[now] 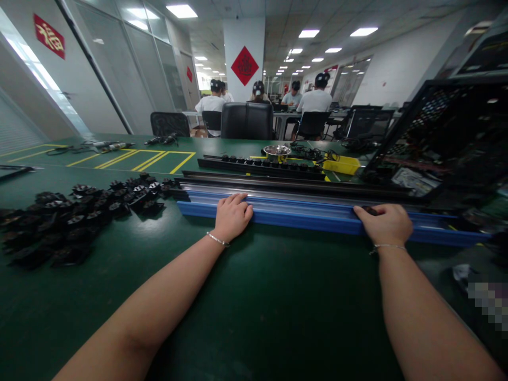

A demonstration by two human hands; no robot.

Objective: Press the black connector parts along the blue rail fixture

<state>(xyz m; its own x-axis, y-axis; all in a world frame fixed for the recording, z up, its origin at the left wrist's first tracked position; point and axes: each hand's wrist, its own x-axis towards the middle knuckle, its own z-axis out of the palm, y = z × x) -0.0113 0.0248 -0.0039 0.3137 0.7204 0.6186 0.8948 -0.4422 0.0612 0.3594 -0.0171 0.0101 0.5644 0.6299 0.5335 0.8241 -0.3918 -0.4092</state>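
A long blue channel-shaped rail [305,218] lies crosswise on the green table in front of me. My left hand [233,214] is closed over its near wall, left of the middle, with the fingers reaching inside. Farther right, my right hand [387,223] rests at the same rail, thumb and fingers pinched around a small dark piece [370,210]. Most of that piece is hidden by the fingers, so its kind is unclear. Directly behind the blue rail lie long black rails [286,182], parallel to it.
Many small black parts [79,214] are heaped on the left. Behind the rails are a black strip holding small parts [262,166], a metal bowl [277,152] and a yellow tray [341,165]. A large black frame [428,132] stands right. People [315,98] sit farther back.
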